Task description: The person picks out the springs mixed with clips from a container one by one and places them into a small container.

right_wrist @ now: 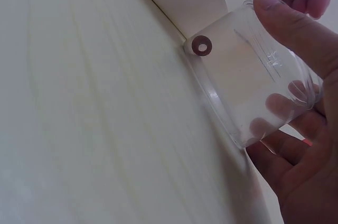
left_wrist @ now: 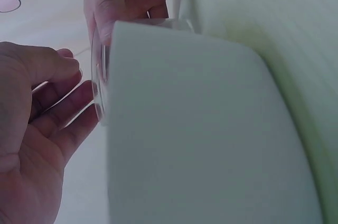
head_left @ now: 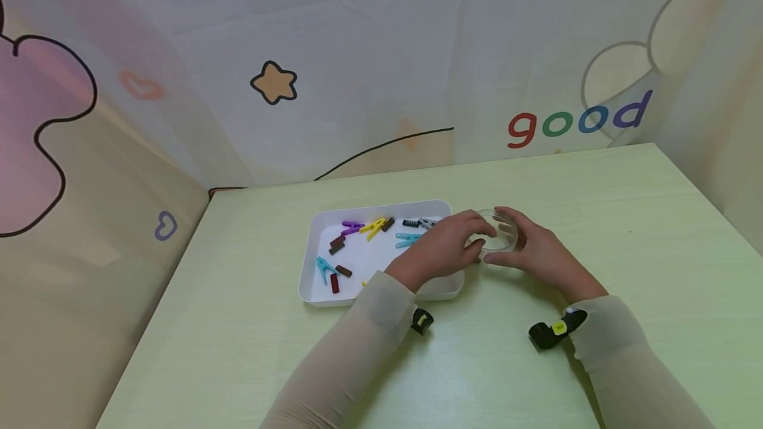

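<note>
My right hand holds a clear plastic jar on the table, fingers and thumb around its side. At the jar's bottom a small brown ring-shaped piece shows through the wall, probably a spring seen end-on. My left hand is at the jar's mouth with fingers loosely bent. In the left wrist view, nothing shows between its thumb and fingers. Beneath my left forearm lies a white tray with clips and springs, among them a purple clip, a yellow clip and a dark spring.
The tray's wall stands right beside the jar, to its left. More pieces lie in the tray: light blue clips, a red spring and a grey clip. A printed cloth hangs behind the pale green table.
</note>
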`<state>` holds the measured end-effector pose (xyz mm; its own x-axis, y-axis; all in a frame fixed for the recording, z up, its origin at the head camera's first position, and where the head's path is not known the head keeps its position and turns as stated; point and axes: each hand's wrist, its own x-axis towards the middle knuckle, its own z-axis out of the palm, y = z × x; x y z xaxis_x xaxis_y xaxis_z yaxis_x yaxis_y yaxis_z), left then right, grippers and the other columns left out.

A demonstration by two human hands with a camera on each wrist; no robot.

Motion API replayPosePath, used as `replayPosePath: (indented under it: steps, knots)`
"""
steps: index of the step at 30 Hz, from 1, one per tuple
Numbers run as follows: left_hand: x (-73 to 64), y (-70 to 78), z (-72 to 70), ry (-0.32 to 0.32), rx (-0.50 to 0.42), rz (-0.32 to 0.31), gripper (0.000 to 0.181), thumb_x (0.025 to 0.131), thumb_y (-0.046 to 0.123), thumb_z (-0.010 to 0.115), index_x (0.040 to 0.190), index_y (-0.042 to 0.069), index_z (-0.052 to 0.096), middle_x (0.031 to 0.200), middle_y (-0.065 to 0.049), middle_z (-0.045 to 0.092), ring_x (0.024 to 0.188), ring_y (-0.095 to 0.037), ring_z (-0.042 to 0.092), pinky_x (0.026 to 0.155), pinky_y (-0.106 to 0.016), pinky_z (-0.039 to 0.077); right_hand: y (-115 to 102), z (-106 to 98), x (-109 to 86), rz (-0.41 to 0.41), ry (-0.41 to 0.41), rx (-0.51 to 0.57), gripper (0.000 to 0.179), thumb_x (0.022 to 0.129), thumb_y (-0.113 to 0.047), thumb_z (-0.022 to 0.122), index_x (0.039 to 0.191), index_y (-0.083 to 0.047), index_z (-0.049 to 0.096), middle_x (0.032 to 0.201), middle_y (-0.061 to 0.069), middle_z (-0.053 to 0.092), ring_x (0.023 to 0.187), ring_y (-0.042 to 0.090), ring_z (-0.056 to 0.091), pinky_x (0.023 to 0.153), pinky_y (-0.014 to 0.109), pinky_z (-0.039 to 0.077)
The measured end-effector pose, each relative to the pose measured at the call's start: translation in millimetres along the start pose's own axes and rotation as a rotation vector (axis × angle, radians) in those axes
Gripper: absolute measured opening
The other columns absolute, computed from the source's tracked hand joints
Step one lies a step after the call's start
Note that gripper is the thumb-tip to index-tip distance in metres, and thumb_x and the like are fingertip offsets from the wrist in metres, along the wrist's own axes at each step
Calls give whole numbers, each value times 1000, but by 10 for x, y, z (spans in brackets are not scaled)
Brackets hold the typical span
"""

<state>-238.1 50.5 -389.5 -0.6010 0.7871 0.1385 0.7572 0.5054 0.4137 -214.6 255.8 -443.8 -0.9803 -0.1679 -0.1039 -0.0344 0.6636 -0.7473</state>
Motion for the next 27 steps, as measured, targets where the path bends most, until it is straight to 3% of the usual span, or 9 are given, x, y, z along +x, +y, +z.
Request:
replayPosePath:
  steps: [8, 16, 27]
  knots:
    - [-16, -5, -54, 28, -8, -26, 23, 93, 16, 47, 113, 20, 58, 115, 8, 55, 104, -4, 51, 95, -18, 42, -3, -2, -1, 11, -4, -1, 92, 66, -65, 65, 141, -42, 16, 146, 4, 30, 126, 32, 37, 95, 57, 37]
    - [-25, -52, -99, 77, 11, 8, 25, 92, 11, 46, 113, 17, 60, 113, 7, 58, 103, -4, 53, 91, -15, 42, 8, 1, 14, 11, 3, 0, 95, 65, -63, 67, 142, -41, 16, 145, 7, 31, 127, 32, 35, 96, 58, 35]
    - [-56, -148, -195, 118, 34, -9, 24, 92, 11, 47, 111, 18, 60, 112, 7, 58, 105, -7, 54, 93, -19, 43, -13, 3, 12, 31, 3, -2, 97, 64, -65, 67, 142, -40, 15, 146, 6, 30, 129, 33, 33, 98, 58, 33]
